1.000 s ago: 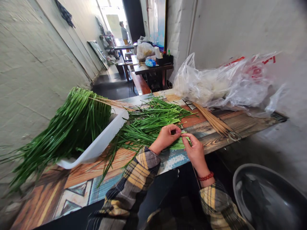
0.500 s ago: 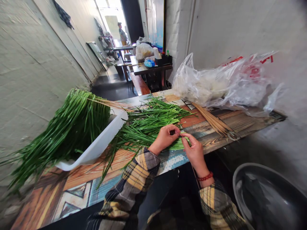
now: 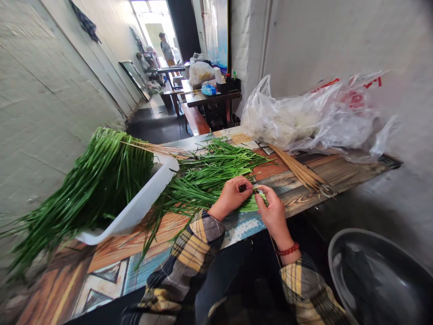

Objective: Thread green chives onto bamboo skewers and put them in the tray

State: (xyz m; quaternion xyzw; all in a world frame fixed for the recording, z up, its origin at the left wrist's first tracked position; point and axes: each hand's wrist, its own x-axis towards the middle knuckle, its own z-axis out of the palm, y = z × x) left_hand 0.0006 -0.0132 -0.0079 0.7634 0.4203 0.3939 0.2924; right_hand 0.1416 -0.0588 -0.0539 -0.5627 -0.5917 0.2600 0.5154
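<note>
My left hand (image 3: 233,194) is closed in a pinch on a garlic chive (image 3: 256,187), whose pale stalk end shows between the fingertips. Facing it, my right hand (image 3: 274,211) is closed on a thin bamboo skewer (image 3: 273,246) that runs down past the palm and wrist. The fingertips of both hands nearly meet, and the exact contact of stalk and skewer is too small to make out. Beneath and beyond them, loose garlic chives (image 3: 216,167) are spread across the patterned table (image 3: 246,228).
At left, a white plastic tub (image 3: 135,214) bears a thick pile of chives (image 3: 101,176) with skewers (image 3: 152,146) sticking out. A bundle of bamboo skewers (image 3: 294,167) lies right, before plastic bags (image 3: 304,113). A dark basin (image 3: 379,275) stands lower right. A person (image 3: 166,48) is far back.
My hands stay almost in place, fingertips shifting slightly at the chive stalk. The view has moved a little, and the distant person has turned and shifted slightly.
</note>
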